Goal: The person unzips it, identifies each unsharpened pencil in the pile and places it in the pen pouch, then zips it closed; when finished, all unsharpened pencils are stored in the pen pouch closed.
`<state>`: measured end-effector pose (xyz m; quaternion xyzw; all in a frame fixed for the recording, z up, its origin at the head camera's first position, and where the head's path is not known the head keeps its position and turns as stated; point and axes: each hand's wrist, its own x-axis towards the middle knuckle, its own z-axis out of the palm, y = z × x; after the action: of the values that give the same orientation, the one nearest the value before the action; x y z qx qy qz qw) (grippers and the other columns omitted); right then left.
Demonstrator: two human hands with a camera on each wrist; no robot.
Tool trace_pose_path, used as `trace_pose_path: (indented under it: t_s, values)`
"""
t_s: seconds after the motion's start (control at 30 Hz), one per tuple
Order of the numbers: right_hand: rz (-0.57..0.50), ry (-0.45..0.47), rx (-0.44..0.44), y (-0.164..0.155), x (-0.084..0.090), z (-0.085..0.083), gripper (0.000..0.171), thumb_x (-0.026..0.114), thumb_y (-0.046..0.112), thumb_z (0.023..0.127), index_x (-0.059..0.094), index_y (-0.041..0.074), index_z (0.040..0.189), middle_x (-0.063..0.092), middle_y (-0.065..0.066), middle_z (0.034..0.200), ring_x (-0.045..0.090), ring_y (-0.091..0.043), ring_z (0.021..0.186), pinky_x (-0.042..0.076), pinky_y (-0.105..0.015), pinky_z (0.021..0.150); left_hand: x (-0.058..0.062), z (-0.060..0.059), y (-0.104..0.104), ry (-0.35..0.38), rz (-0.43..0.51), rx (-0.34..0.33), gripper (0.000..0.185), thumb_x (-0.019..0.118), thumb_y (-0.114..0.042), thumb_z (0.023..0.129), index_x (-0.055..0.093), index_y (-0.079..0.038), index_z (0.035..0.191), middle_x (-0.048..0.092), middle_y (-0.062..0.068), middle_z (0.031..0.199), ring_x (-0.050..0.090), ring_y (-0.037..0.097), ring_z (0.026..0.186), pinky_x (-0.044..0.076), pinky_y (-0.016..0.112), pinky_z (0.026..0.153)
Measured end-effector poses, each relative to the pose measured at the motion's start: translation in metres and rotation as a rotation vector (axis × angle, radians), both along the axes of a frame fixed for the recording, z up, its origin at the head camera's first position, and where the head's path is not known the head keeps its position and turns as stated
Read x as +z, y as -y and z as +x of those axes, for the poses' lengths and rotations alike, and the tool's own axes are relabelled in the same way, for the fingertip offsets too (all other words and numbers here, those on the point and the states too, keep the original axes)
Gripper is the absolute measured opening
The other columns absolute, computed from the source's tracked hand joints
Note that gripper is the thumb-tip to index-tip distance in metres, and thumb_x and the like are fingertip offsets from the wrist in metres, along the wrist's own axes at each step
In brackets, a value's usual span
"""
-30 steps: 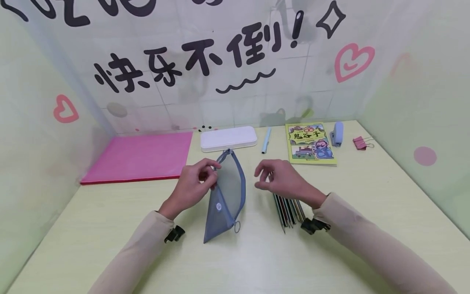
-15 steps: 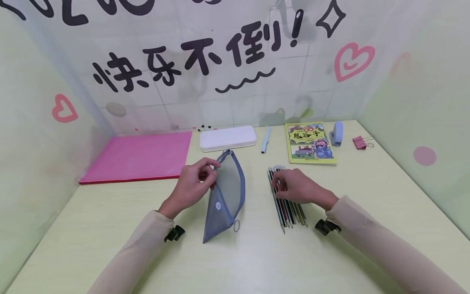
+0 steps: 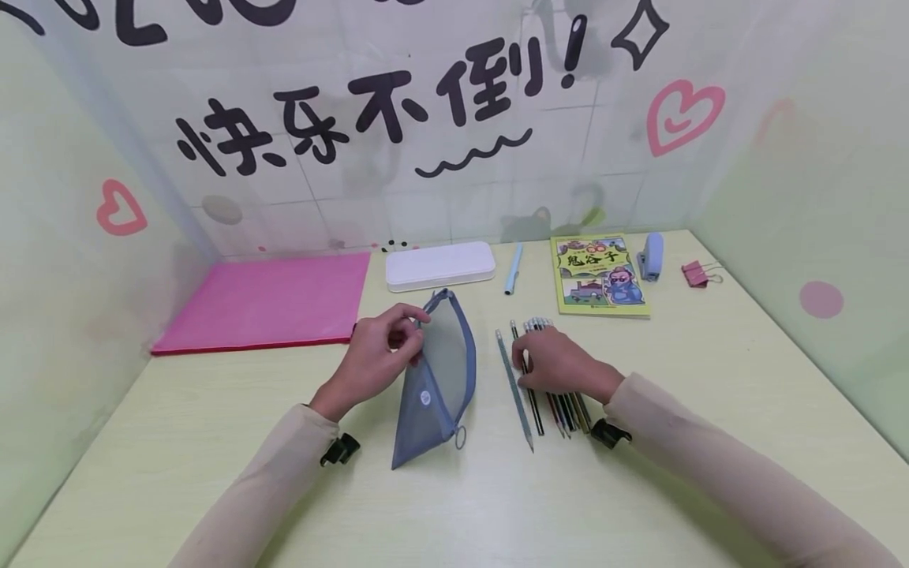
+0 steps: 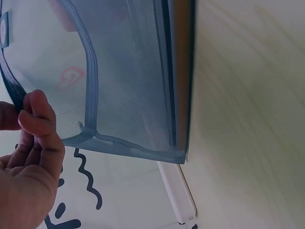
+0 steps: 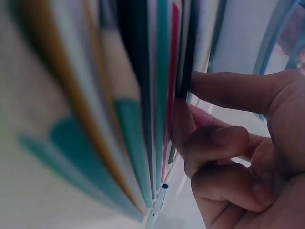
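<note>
My left hand [image 3: 376, 347] pinches the open zip edge of a blue-grey mesh pencil pouch [image 3: 419, 426], which stands with its mouth gaping to the right. In the left wrist view, the left hand [image 4: 33, 152] holds this dark edge between thumb and fingers, and the mesh [image 4: 128, 71] spreads beside it. A row of pencils [image 3: 568, 414] lies right of the pouch, under my right hand [image 3: 561, 361]. Its thumb and fingers pinch a dark pencil [image 3: 537, 414] at the row's left side. Left of that, a grey-green pencil [image 3: 514, 390] lies apart. The right wrist view shows the right hand [image 5: 233, 152] against the pencils.
Along the back of the table [image 3: 284, 489] lie a pink folder [image 3: 270, 304], a white case [image 3: 440, 267], a light-blue pen [image 3: 514, 268], a yellow book [image 3: 600, 276], a blue stapler [image 3: 651, 256] and a pink binder clip [image 3: 699, 274]. Walls enclose three sides.
My right hand has come down onto the pencils and moved slightly left. The grey-green pencil and a dark one have parted leftward from the row. The left hand keeps its hold on the pouch.
</note>
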<state>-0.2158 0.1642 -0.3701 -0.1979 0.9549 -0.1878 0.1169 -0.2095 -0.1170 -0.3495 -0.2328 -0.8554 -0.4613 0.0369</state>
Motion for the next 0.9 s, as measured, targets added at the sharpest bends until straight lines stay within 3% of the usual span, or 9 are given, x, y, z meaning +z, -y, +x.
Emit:
trace_pose_path:
  t_s: [0.27, 0.43, 0.63, 0.9]
  values:
    - [-0.038, 0.025, -0.053, 0.009, 0.002, 0.002, 0.015, 0.072, 0.0, 0.073, 0.068, 0.01, 0.083, 0.058, -0.005, 0.08, 0.048, -0.015, 0.06, 0.039, -0.025, 0.056, 0.002, 0.002, 0.001, -0.002, -0.005, 0.0, 0.022, 0.053, -0.007, 0.095, 0.063, -0.006, 0.114, 0.067, 0.005, 0.072, 0.066, 0.026, 0.064, 0.055, 0.022, 0.062]
    - [-0.098, 0.079, -0.078, 0.008, 0.002, 0.001, 0.012, 0.075, 0.004, 0.075, 0.07, 0.011, 0.084, 0.061, -0.007, 0.089, 0.051, -0.014, 0.06, 0.042, -0.025, 0.056, 0.002, 0.002, 0.002, -0.005, -0.008, 0.002, 0.022, 0.053, -0.007, 0.096, 0.064, -0.006, 0.114, 0.067, 0.004, 0.072, 0.064, 0.018, 0.063, 0.055, 0.022, 0.061]
    - [-0.299, 0.147, -0.113, 0.013, 0.016, 0.0, 0.02, 0.073, 0.006, 0.078, 0.071, 0.008, 0.098, 0.071, -0.005, 0.075, 0.059, -0.013, 0.062, 0.044, -0.026, 0.056, 0.0, 0.0, 0.002, -0.005, 0.005, -0.017, 0.022, 0.052, -0.006, 0.095, 0.064, -0.005, 0.114, 0.067, 0.005, 0.072, 0.064, 0.018, 0.062, 0.056, 0.023, 0.061]
    - [-0.526, 0.049, -0.183, 0.047, 0.043, -0.002, 0.024, 0.073, 0.012, 0.082, 0.069, 0.011, 0.105, 0.073, -0.006, 0.076, 0.061, -0.017, 0.066, 0.043, -0.028, 0.058, 0.001, -0.001, 0.005, 0.002, 0.0, 0.001, 0.022, 0.053, -0.006, 0.095, 0.063, -0.005, 0.115, 0.068, 0.006, 0.074, 0.064, 0.017, 0.063, 0.056, 0.022, 0.062]
